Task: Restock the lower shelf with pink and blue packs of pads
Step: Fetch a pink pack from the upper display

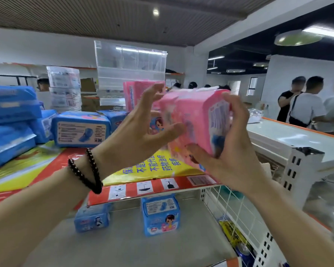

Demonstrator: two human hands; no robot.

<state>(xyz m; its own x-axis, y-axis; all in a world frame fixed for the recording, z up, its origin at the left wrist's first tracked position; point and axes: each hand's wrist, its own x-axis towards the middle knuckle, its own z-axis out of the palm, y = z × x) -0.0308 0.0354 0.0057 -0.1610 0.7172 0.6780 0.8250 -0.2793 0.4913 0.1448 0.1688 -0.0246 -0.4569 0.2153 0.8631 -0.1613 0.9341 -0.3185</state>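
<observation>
Right hand: your right hand (228, 151) grips the pink pack of pads (196, 120), fingers curled round its far side.
Left hand: your left hand (137, 130) has fingers spread, thumb touching the pack.
Pack: raised above the top shelf (37, 166).
Lower shelf: the lower shelf (123, 243) holds two blue packs (160, 214).

The yellow panel (158, 166) of the printed sheet lying on the upper shelf carries blue Chinese characters, turned sideways; they seem to read 不能代替药物治疗疾病. Print on the blue pack (81, 129) and the pink pack (199, 122) is too blurred to read.
</observation>
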